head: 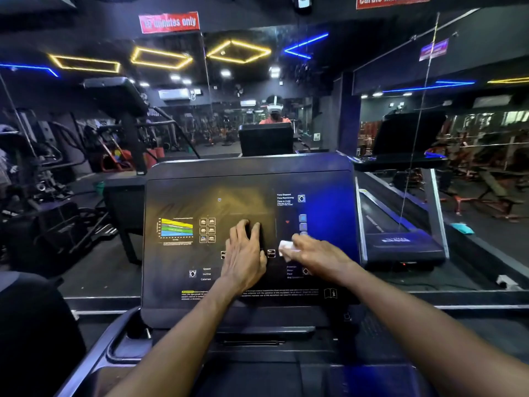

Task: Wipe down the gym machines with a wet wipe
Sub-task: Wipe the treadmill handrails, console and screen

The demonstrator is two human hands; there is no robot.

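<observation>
A dark treadmill console panel (177, 196) with printed charts and buttons fills the middle of the head view. My left hand (246, 253) lies flat on the panel's centre with its fingers spread and straight. My right hand (317, 256) holds a small white wet wipe (286, 247) against the panel, just right of the left hand. The wipe sticks out past the fingertips, beside a small button. Both forearms reach in from below.
A wall mirror (286, 81) stands right behind the console, reflecting me and the gym. Another treadmill (400, 239) is to the right, a further console (114, 96) and exercise machines to the left. The console's cup holder tray (128, 345) lies below left.
</observation>
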